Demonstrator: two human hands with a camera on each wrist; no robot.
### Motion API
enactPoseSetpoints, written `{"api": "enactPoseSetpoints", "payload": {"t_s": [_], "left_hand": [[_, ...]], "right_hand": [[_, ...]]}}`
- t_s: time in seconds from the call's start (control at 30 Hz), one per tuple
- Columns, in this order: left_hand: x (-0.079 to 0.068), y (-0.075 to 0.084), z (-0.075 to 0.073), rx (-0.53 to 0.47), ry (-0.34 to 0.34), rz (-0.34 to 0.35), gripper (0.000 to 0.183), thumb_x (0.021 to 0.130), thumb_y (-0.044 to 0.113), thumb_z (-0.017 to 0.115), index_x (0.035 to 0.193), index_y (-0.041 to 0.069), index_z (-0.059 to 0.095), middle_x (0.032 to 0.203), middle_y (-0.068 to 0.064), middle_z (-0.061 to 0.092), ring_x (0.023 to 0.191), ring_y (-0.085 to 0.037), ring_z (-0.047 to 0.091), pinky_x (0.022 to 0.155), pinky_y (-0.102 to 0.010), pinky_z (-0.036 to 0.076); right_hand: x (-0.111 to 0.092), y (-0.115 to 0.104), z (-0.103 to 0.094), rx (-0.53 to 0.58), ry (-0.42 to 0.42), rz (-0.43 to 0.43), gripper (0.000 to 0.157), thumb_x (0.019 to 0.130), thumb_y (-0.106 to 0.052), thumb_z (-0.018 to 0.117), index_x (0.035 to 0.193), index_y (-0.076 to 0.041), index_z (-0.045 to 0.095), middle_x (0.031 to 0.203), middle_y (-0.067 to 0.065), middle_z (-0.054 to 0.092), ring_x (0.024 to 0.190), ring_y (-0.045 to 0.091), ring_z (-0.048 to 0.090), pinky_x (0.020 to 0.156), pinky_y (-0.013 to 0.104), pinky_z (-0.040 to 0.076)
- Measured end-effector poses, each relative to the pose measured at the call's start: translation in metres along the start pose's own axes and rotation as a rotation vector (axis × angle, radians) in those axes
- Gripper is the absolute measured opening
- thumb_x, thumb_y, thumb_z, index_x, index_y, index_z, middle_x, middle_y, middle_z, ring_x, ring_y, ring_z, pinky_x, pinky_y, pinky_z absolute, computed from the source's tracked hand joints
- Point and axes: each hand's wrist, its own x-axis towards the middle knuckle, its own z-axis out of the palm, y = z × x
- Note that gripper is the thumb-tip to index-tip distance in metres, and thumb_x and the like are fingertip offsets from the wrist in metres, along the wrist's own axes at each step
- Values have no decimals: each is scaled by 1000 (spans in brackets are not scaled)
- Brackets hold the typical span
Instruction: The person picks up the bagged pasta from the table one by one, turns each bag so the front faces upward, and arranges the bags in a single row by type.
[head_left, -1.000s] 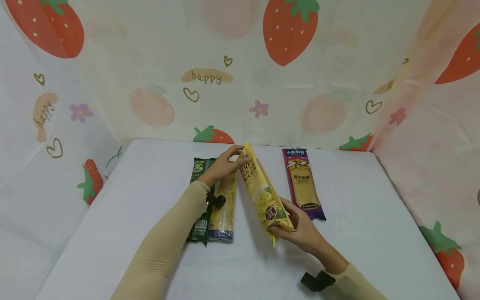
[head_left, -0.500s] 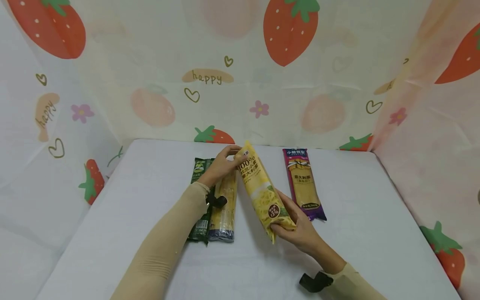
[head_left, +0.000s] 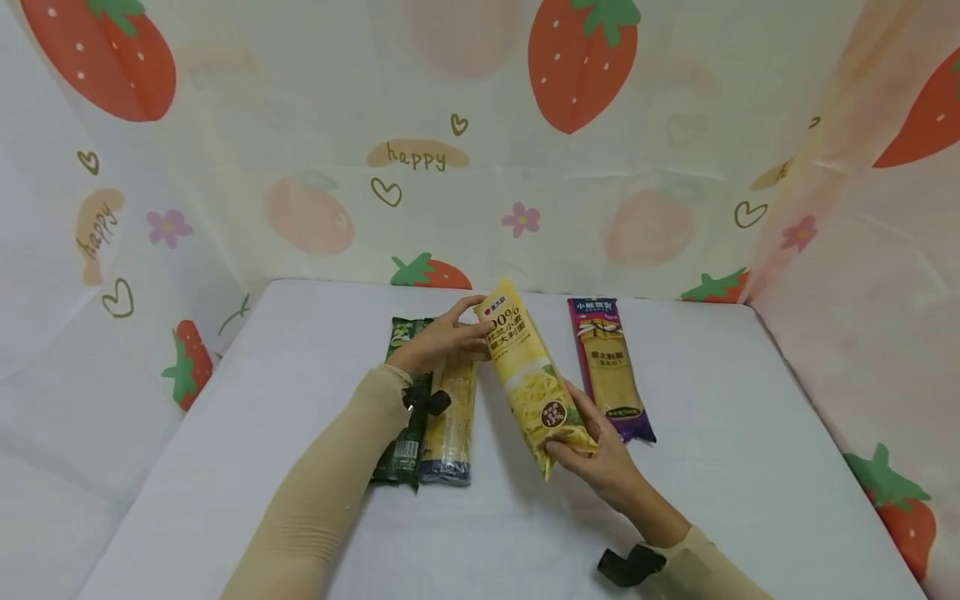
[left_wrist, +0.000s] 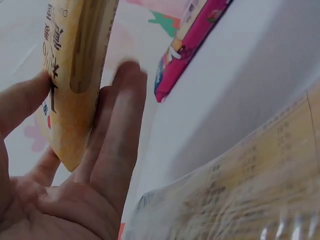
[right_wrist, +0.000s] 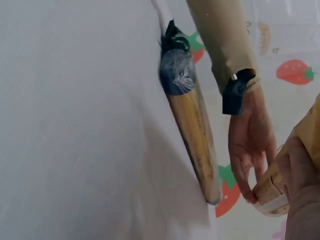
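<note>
A yellow bag of pasta point(head_left: 534, 375) with dark lettering is held up slantwise above the table, front turned to the head camera. My left hand point(head_left: 442, 342) holds its upper end, thumb on the front and fingers behind. In the left wrist view the bag point(left_wrist: 75, 95) stands between thumb and fingers. My right hand point(head_left: 606, 465) grips the lower end, thumb on the front. On the table under my left forearm lie a clear pack of pasta point(head_left: 447, 425) and a green pack point(head_left: 405, 450), side by side and partly hidden. A purple pasta pack point(head_left: 609, 367) lies to the right.
The white table point(head_left: 720, 467) is enclosed by strawberry-print cloth point(head_left: 585, 183) at the back and sides. Black camera mounts sit on both wrists, the left mount point(head_left: 427, 400) over the clear and green packs.
The yellow bag has rolled from edge-on to face-up towards the head camera, its lower end rising slightly. My left fingers have shifted at its upper end. The packs on the table stay put.
</note>
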Motion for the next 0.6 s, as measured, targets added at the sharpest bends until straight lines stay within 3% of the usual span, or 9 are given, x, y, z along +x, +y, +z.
{"api": "enactPoseSetpoints", "payload": {"t_s": [0.2,0.47,0.6], "left_hand": [[1,-5,1,-32,-13,14,73,111,15,64,170,31,24,141,-32,62,102,-33,78,106,-66,52],[0,-12,7,-15,83,25,80,108,14,68,171,28,19,135,-31,62,98,-31,76,103,-64,55],[3,-14,11,12,127,44,72,107,15,70,164,22,26,130,-31,65,93,-29,77,98,-61,59]], "right_hand": [[2,-1,0,-106,0,-21,88,97,-2,77,170,-14,30,148,18,51,120,18,62,90,29,61],[1,-4,-3,-256,42,-4,85,95,-7,84,166,-15,39,150,18,55,126,31,63,95,28,59],[3,-6,-4,-296,41,51,87,94,-15,87,166,-16,40,144,18,61,122,33,68,93,28,59]]}}
